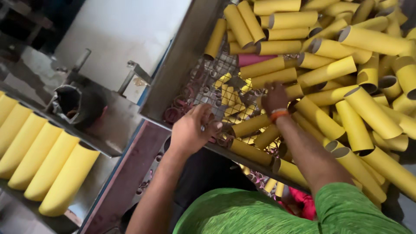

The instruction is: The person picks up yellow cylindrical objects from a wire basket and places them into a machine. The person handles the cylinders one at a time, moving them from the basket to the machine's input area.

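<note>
Right hand (274, 97): fingers buried among yellow tubes (329, 71), grip not discernible. Left hand (190, 130): fingertips blurred, contents unclear. Tube pile cut off at top and right edges. Small rings (180, 108) under the wire mesh (216, 82) too small to identify.

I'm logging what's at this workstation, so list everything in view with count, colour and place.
Cardboard tubes: large heap, too many to count, yellow, filling the bin at right.
Pink tube: one, among the yellow ones near the top of the heap.
Wire mesh: one, grey, bare part of the bin floor at centre.
Row of tubes: about five, yellow, side by side at lower left.
Metal wall: one, grey, left of the bin.
Wristband: one, orange, right wrist.
Left hand: at the bin's near edge.
Right hand: reaching into the tubes.
</note>
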